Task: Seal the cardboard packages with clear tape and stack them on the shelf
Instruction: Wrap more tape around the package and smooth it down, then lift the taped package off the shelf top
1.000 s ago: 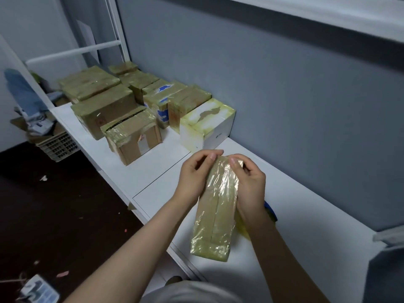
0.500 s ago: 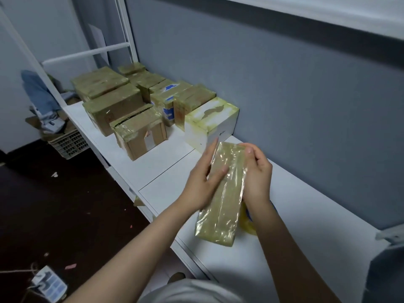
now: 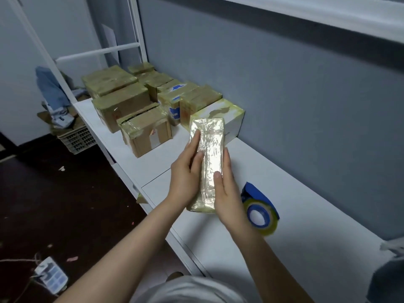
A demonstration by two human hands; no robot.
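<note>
Two hands meet on one package in the head view, the student notes. "Why are they laid so flat?"

"Head view, centre," the instructor answers. "The left hand lies with straight fingers pressed along the left side and top of the taped package. The right hand lies likewise along its right side, thumb on the top face. Neither pinches. Flat palms probably smooth the clear tape onto the cardboard and square the package between them. It lies lengthwise, pointing away from the person, over the white shelf. Whether its near end rests on the surface cannot be told."

"And the tape roll?"

"Set down on the shelf just right of the right wrist, apart from the package. It is likely parked within reach for a next box."

"Where could the package go?"

"Its far end is near the white box, the nearest of the sealed packages ranged along the grey wall. Bare shelf lies between that box and the brown box to its left, and more lies to the right. The front edge runs under the left forearm, with floor below, so a placement should tend wallward. Sealing looks done; stacking appears next."
</note>
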